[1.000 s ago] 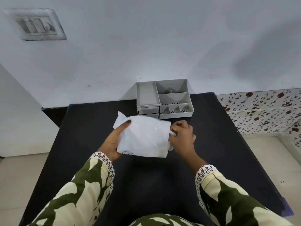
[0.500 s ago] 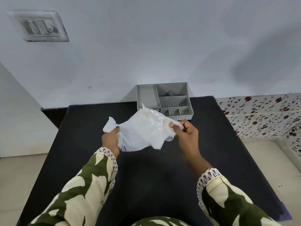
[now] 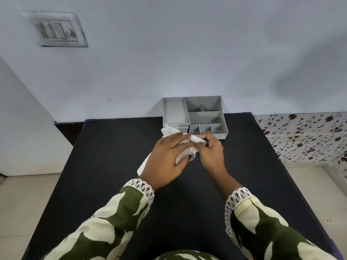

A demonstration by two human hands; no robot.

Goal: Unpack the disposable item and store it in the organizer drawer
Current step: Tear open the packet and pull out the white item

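Observation:
A crumpled white plastic packet (image 3: 188, 147) is bunched between both hands above the black table (image 3: 105, 162). My left hand (image 3: 165, 158) lies over most of the packet, fingers wrapped round it. My right hand (image 3: 212, 149) pinches its right end between thumb and fingers. What is inside the packet is hidden. The grey organizer (image 3: 195, 115) stands just beyond the hands at the table's far edge, against the wall. It has several open compartments on top and a small drawer front (image 3: 183, 128) at its lower left, partly hidden by the packet.
A white wall rises right behind the organizer, with a switch plate (image 3: 56, 30) high on the left. A flower-patterned surface (image 3: 304, 136) borders the table on the right. Pale floor shows on both sides of the table.
The packet was spread wide between the two hands; now the hands have come together and it is scrunched into a small bundle. The left hand moved right, over the packet.

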